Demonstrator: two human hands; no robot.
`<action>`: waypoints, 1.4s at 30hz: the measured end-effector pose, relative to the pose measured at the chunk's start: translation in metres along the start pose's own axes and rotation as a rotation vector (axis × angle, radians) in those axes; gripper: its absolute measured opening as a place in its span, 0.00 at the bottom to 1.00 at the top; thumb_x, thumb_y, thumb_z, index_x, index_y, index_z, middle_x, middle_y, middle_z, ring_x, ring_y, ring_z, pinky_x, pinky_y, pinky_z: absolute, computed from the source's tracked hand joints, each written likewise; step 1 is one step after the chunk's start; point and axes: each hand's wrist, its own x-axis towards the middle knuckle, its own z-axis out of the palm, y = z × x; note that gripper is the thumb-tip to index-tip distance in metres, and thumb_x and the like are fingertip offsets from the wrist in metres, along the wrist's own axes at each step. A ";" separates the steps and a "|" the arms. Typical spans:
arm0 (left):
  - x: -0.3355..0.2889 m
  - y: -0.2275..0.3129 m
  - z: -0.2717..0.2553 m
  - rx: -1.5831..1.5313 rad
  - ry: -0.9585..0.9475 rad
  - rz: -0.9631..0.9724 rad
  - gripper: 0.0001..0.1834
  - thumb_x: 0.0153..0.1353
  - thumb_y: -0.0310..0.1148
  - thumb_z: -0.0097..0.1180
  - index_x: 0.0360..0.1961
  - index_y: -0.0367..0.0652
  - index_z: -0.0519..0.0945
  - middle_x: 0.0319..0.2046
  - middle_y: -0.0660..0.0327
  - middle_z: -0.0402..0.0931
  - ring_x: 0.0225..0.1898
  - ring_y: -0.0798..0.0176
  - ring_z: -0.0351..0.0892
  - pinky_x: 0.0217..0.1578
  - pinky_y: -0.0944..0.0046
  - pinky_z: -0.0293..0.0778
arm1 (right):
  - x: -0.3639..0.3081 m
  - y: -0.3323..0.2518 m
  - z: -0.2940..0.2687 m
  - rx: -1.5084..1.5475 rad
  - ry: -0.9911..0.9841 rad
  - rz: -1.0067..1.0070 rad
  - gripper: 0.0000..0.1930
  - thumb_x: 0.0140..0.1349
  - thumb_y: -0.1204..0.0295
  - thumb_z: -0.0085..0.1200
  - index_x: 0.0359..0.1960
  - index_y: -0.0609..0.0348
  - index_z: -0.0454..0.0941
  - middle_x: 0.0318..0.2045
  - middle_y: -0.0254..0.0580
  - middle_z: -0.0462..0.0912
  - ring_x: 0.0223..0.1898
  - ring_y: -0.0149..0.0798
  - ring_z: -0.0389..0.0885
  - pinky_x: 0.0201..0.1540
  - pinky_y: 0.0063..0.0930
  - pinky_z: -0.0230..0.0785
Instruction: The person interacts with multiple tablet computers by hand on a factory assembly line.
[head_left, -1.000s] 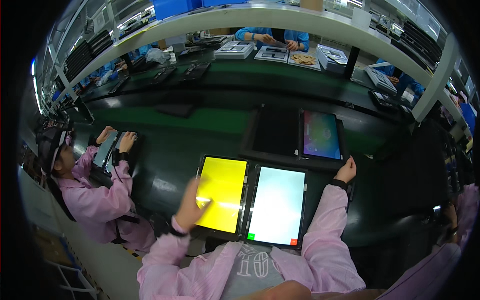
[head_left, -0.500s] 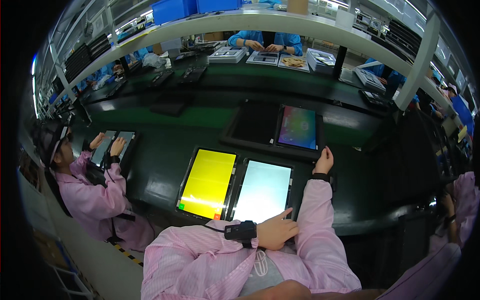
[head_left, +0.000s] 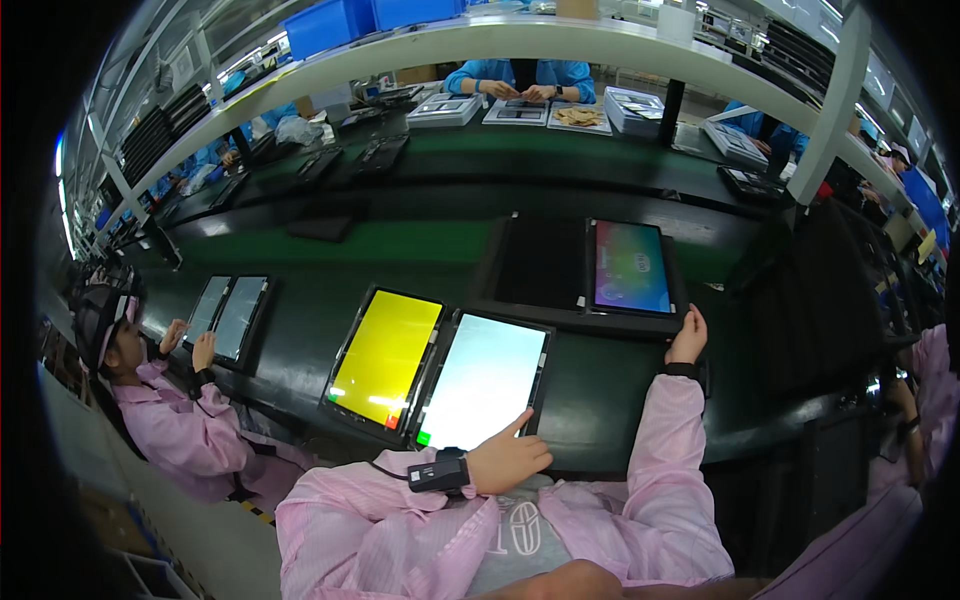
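White tablet (head_left: 488, 368): face up on the tabletop (head_left: 590, 418), in front of the person, slightly skewed; screen lit near-white, green square (head_left: 424, 438) at its lower left corner.
Yellow tablet (head_left: 390, 352): just left of the white tablet, face up, at a similar slant; screen lit solid yellow, with a red mark (head_left: 392, 422) at its lower right corner.
Left hand (head_left: 508, 462): at the lower right corner of the white tablet; index finger stretched out over that corner, other fingers loosely bent, nothing seen in its grasp. Cannot tell whether the fingertip presses the glass.
Black tray (head_left: 585, 319): beyond the white tablet and to its right.
Colourful tablet (head_left: 630, 268): beyond and right of the white tablet, in the tray's right half, screen lit in blended colours.
Right hand (head_left: 688, 338): right of the white tablet and farther out, fingers close together at the tray's right edge. Cannot tell whether they pinch it.
Co-worker (head_left: 180, 432): well left of the white tablet, pink sleeves, hands at two grey tablets (head_left: 240, 318).
Blue bins (head_left: 330, 27): far beyond the white tablet, on a raised shelf (head_left: 500, 38).
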 end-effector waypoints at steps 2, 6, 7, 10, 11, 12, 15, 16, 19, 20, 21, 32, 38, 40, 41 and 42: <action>-0.013 -0.006 -0.005 0.002 -0.030 -0.033 0.07 0.52 0.28 0.50 0.35 0.46 0.72 0.31 0.65 0.70 0.43 0.65 0.76 0.68 0.40 0.47 | 0.007 -0.002 -0.007 -0.025 0.036 -0.024 0.13 0.68 0.67 0.48 0.50 0.55 0.79 0.36 0.34 0.81 0.24 0.24 0.75 0.14 0.17 0.63; -0.034 -0.019 -0.014 0.054 -0.066 -0.098 0.10 0.53 0.28 0.49 0.39 0.45 0.73 0.32 0.65 0.71 0.44 0.65 0.76 0.68 0.41 0.47 | 0.034 0.019 -0.038 0.010 0.132 -0.133 0.13 0.68 0.66 0.49 0.50 0.56 0.79 0.37 0.35 0.82 0.25 0.26 0.77 0.15 0.17 0.63; -0.044 -0.023 -0.008 0.089 -0.102 -0.131 0.25 0.45 0.32 0.60 0.48 0.45 0.73 0.37 0.65 0.72 0.48 0.67 0.75 0.68 0.41 0.45 | 0.028 0.012 -0.037 0.071 0.113 -0.064 0.14 0.67 0.66 0.50 0.50 0.57 0.79 0.37 0.35 0.82 0.25 0.27 0.78 0.16 0.18 0.63; -0.055 -0.035 -0.019 0.016 -0.082 -0.178 0.17 0.50 0.30 0.54 0.44 0.46 0.73 0.35 0.65 0.72 0.45 0.65 0.76 0.69 0.41 0.44 | 0.016 -0.012 -0.051 0.148 0.126 0.013 0.15 0.66 0.64 0.52 0.50 0.57 0.79 0.36 0.35 0.83 0.28 0.29 0.80 0.19 0.19 0.65; -0.059 -0.039 -0.022 0.013 -0.126 -0.189 0.20 0.48 0.30 0.57 0.45 0.47 0.73 0.35 0.66 0.71 0.45 0.65 0.76 0.69 0.40 0.43 | 0.007 -0.022 -0.054 0.139 0.119 0.034 0.16 0.66 0.64 0.51 0.51 0.57 0.79 0.37 0.35 0.83 0.28 0.29 0.81 0.19 0.20 0.65; -0.060 -0.043 -0.024 0.007 -0.117 -0.203 0.20 0.48 0.30 0.57 0.45 0.47 0.73 0.35 0.66 0.71 0.45 0.65 0.76 0.69 0.40 0.43 | 0.001 -0.031 -0.060 0.125 0.112 0.050 0.16 0.66 0.63 0.51 0.51 0.57 0.79 0.37 0.35 0.83 0.28 0.29 0.81 0.19 0.21 0.65; -0.063 -0.052 -0.029 0.000 -0.205 -0.200 0.37 0.40 0.37 0.70 0.55 0.46 0.69 0.42 0.64 0.71 0.52 0.66 0.73 0.68 0.39 0.44 | -0.005 -0.042 -0.079 0.137 0.131 0.023 0.17 0.66 0.64 0.51 0.52 0.60 0.77 0.38 0.38 0.83 0.26 0.28 0.80 0.16 0.17 0.61; -0.065 -0.053 -0.029 -0.003 -0.199 -0.217 0.37 0.40 0.37 0.70 0.55 0.46 0.69 0.42 0.64 0.71 0.52 0.66 0.73 0.68 0.39 0.44 | -0.005 -0.044 -0.086 0.137 0.129 0.014 0.17 0.66 0.65 0.52 0.52 0.60 0.77 0.38 0.39 0.83 0.27 0.29 0.80 0.18 0.17 0.62; -0.070 -0.062 -0.026 0.031 -0.165 -0.240 0.37 0.40 0.37 0.70 0.55 0.47 0.69 0.43 0.64 0.71 0.54 0.66 0.72 0.68 0.37 0.44 | 0.002 -0.045 -0.117 0.163 0.144 0.051 0.17 0.65 0.65 0.53 0.52 0.59 0.78 0.40 0.38 0.83 0.29 0.28 0.79 0.20 0.17 0.59; -0.070 -0.071 -0.026 0.040 -0.153 -0.260 0.37 0.41 0.38 0.70 0.55 0.48 0.69 0.44 0.64 0.71 0.54 0.65 0.72 0.68 0.37 0.44 | 0.002 -0.048 -0.128 0.154 0.102 0.059 0.17 0.64 0.65 0.53 0.52 0.58 0.78 0.41 0.37 0.82 0.30 0.28 0.79 0.20 0.18 0.57; -0.069 -0.079 -0.027 0.051 -0.146 -0.283 0.37 0.42 0.40 0.69 0.56 0.49 0.69 0.44 0.63 0.70 0.54 0.65 0.72 0.67 0.37 0.44 | -0.001 -0.052 -0.133 0.147 0.112 0.061 0.18 0.65 0.64 0.53 0.53 0.58 0.78 0.43 0.36 0.82 0.30 0.27 0.78 0.19 0.17 0.54; -0.238 -0.124 -0.069 0.263 0.839 -1.389 0.25 0.52 0.29 0.58 0.52 0.35 0.71 0.52 0.48 0.73 0.56 0.44 0.69 0.64 0.45 0.54 | -0.009 -0.049 -0.223 0.085 -0.103 0.226 0.23 0.65 0.59 0.51 0.59 0.54 0.72 0.49 0.34 0.79 0.39 0.28 0.81 0.27 0.12 0.67; -0.313 -0.129 -0.028 0.305 0.615 -1.411 0.37 0.51 0.27 0.53 0.64 0.39 0.58 0.60 0.53 0.69 0.70 0.49 0.53 0.68 0.35 0.31 | 0.006 -0.044 -0.244 0.109 -0.303 0.340 0.23 0.66 0.60 0.48 0.60 0.54 0.72 0.51 0.35 0.79 0.45 0.31 0.80 0.37 0.18 0.71; -0.314 -0.131 -0.032 0.273 0.579 -1.390 0.37 0.50 0.27 0.53 0.64 0.40 0.58 0.61 0.55 0.67 0.71 0.49 0.51 0.67 0.34 0.28 | -0.001 -0.041 -0.230 0.096 -0.054 0.245 0.23 0.66 0.61 0.48 0.60 0.55 0.72 0.53 0.37 0.78 0.50 0.33 0.78 0.47 0.23 0.70; -0.314 -0.131 -0.034 0.280 0.597 -1.383 0.38 0.49 0.26 0.52 0.64 0.40 0.57 0.60 0.55 0.69 0.70 0.50 0.52 0.67 0.34 0.28 | -0.001 -0.041 -0.230 0.095 -0.053 0.245 0.23 0.66 0.61 0.48 0.60 0.55 0.72 0.53 0.37 0.78 0.50 0.33 0.78 0.47 0.23 0.70; -0.313 -0.130 -0.037 0.287 0.615 -1.374 0.38 0.48 0.26 0.52 0.64 0.39 0.57 0.59 0.55 0.70 0.70 0.50 0.52 0.68 0.34 0.28 | 0.000 -0.040 -0.230 0.085 -0.030 0.255 0.23 0.66 0.61 0.48 0.60 0.55 0.72 0.53 0.37 0.77 0.52 0.34 0.77 0.50 0.25 0.69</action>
